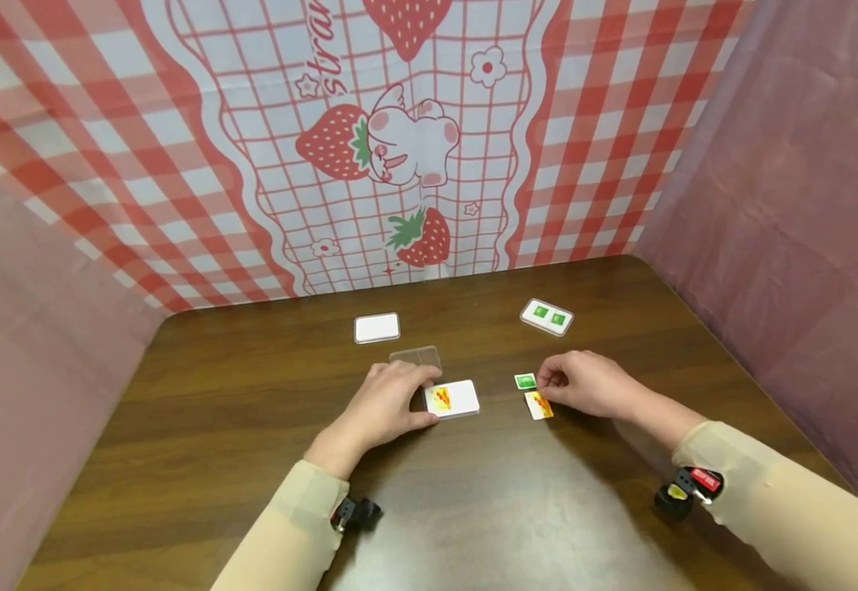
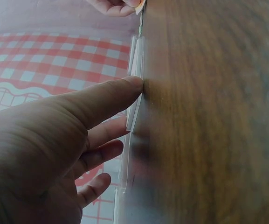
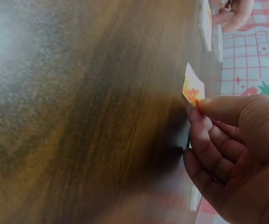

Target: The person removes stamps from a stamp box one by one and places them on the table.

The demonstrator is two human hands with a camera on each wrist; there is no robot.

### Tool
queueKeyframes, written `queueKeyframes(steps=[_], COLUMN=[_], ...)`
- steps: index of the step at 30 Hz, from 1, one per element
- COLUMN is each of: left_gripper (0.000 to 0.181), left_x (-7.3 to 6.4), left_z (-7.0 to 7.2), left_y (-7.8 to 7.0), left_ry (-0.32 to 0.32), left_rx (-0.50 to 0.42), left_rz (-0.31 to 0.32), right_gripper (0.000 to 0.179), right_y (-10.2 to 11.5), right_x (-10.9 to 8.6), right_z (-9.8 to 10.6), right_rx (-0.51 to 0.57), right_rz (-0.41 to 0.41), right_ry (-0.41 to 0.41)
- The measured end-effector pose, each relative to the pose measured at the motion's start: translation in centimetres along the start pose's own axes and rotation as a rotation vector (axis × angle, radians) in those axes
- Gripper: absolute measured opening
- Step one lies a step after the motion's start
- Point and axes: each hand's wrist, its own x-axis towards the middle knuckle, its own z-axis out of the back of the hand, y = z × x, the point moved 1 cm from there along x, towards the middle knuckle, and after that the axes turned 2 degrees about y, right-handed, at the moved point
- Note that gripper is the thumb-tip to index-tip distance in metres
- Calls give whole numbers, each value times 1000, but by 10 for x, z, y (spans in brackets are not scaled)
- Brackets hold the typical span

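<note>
In the head view my left hand [image 1: 387, 402] holds the left end of a white card [image 1: 463, 398], thumb on its near edge and fingers on the far one. A yellow-orange stamp [image 1: 440, 399] lies on the card's left half. The left wrist view shows my thumb [image 2: 120, 91] against the card's edge. My right hand [image 1: 591, 384] pinches a second yellow-orange stamp [image 1: 539, 405] by a corner between thumb and fingertip. In the right wrist view this stamp [image 3: 192, 86] is tilted and slightly bent. A small green stamp [image 1: 525, 381] lies just beyond it.
A clear plastic cover [image 1: 423, 356] lies behind my left hand, with a blank white card in a clear case [image 1: 377, 327] farther back. At the back right is a cased card with two green stamps [image 1: 547, 318]. A checked strawberry cloth [image 1: 414, 148] hangs along the brown table's [image 1: 251, 394] far edge.
</note>
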Motion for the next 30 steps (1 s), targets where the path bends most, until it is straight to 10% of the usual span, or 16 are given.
queueKeyframes(steps=[30], left_gripper=[65], left_x=[0], left_z=[-1], left_y=[1], left_ry=[4], left_rx=[7], left_rz=[6], right_gripper=[17], right_y=[5], right_x=[-4], right_z=[-10], right_rx=[-78], right_rz=[-40], right_ry=[-74])
